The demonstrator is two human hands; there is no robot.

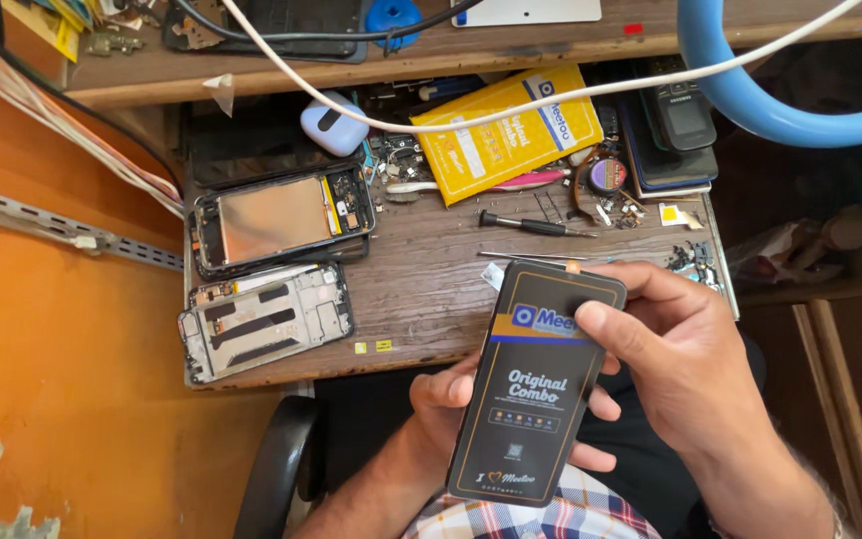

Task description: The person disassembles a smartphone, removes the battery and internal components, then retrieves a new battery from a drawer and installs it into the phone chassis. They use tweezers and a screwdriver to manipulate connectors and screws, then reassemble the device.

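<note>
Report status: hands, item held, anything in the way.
Left hand under, right hand gripping top of flat black rectangular printed screen part. Held above lap, off wooden bench. Nothing blocking; opened black phone body, black screwdriver lie apart.

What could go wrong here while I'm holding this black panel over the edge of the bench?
The black display panel is held by the left hand and right hand past the table edge, so a slip could drop it. The opened phone and screwdriver lie close; an elbow might knock them.

Worn wooden workbench [431,289], two opened phone bodies [276,220] at left, black screwdriver [531,225], yellow packet [506,130], white earbud case [333,123], small parts scattered.
</note>
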